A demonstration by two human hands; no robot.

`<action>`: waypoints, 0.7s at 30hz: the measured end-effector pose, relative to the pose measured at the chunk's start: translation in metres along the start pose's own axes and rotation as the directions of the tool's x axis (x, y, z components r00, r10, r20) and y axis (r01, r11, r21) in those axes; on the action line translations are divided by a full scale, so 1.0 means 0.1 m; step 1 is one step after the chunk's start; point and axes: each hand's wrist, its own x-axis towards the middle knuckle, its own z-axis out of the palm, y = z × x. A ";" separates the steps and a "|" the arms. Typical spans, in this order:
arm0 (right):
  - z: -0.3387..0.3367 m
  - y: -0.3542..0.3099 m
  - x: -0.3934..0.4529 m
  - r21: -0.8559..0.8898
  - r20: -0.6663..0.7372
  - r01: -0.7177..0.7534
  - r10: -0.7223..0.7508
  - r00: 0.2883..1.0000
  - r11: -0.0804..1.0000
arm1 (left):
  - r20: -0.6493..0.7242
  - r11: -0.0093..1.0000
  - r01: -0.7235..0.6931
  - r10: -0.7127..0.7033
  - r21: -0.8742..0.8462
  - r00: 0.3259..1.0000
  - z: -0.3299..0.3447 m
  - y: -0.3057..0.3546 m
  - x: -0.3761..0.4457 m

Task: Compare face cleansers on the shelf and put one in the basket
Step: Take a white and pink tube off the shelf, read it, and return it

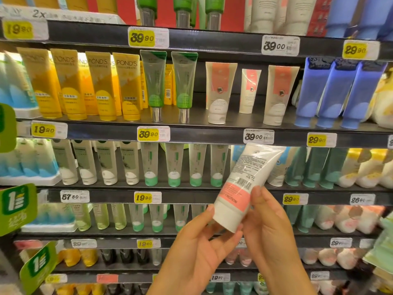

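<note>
I see the left hand (pixel 197 250) and right hand (pixel 270 226) pinching the white-and-pink cleanser tube (pixel 244 186) cap-down by fingertips, back label facing me for reading, just below the 39.00 price tag (pixel 258 136); no basket visible.

Both hands hold one cleanser tube (pixel 244 186) in front of the shelving, tilted, cap end lowest. The left hand (pixel 200 248) is under and left of the cap; the right hand (pixel 268 220) is just right of it. Behind, on the upper shelf (pixel 212 133), Pond's tubes (pixel 102 86) stand left, metal-capped tubes (pixel 170 86) beside them, matching tubes (pixel 219 92) farther right.
</note>
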 end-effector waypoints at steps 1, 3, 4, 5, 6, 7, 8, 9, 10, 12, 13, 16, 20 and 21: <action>-0.01 0.00 0.01 0.006 -0.006 -0.001 0.001 1.000 1.000 | 0.008 1.000 0.004 -0.004 0.010 1.000 0.00 0.00 0.00; -0.03 0.00 0.02 0.003 0.003 -0.008 0.008 1.000 1.000 | 0.000 1.000 -0.017 0.017 0.025 1.000 -0.02 -0.01 0.02; -0.03 0.00 0.03 -0.010 0.010 -0.011 0.011 1.000 1.000 | -0.012 0.999 -0.034 0.035 0.027 0.999 -0.04 -0.01 0.04; -0.04 -0.01 0.03 -0.031 0.016 -0.012 0.012 1.000 0.999 | -0.021 0.998 -0.055 0.055 0.033 0.998 -0.07 -0.02 0.05; -0.04 -0.02 0.04 -0.057 0.020 -0.010 0.011 1.000 0.998 | -0.027 0.996 -0.073 0.074 0.044 0.997 -0.09 -0.02 0.06; -0.05 -0.02 0.05 -0.084 0.019 -0.007 0.008 1.000 0.996 | -0.029 0.994 -0.087 0.089 0.062 0.996 -0.11 -0.02 0.07; -0.05 -0.02 0.07 -0.108 0.012 -0.003 0.004 1.000 0.994 | -0.030 0.992 -0.098 0.101 0.083 0.994 -0.13 -0.01 0.08; -0.06 -0.01 0.08 -0.125 0.001 0.003 -0.002 1.000 0.992 | -0.033 0.989 -0.107 0.111 0.103 0.993 -0.13 -0.01 0.08; -0.07 0.00 0.09 -0.133 -0.013 0.009 -0.010 1.000 0.991 | -0.038 0.986 -0.117 0.122 0.120 0.992 -0.14 -0.01 0.09; -0.08 0.02 0.11 -0.123 -0.046 0.010 -0.016 0.999 0.992 | -0.066 0.980 -0.132 0.143 0.152 0.988 -0.15 -0.02 0.10; -0.08 0.03 0.12 -0.106 -0.063 0.005 -0.012 0.998 0.994 | -0.083 0.975 -0.141 0.157 0.170 0.984 -0.15 -0.02 0.11; -0.09 0.07 0.15 -0.035 -0.098 -0.019 0.015 0.995 0.999 | -0.108 0.955 -0.182 0.212 0.235 0.971 -0.17 -0.02 0.14; -0.10 0.10 0.18 0.048 -0.118 -0.051 0.056 0.991 0.998 | -0.120 0.940 -0.203 0.243 0.274 0.963 -0.18 -0.03 0.15; -0.10 0.11 0.18 0.058 -0.124 -0.058 0.065 0.990 0.997 | -0.125 0.939 -0.203 0.245 0.277 0.962 -0.17 -0.03 0.16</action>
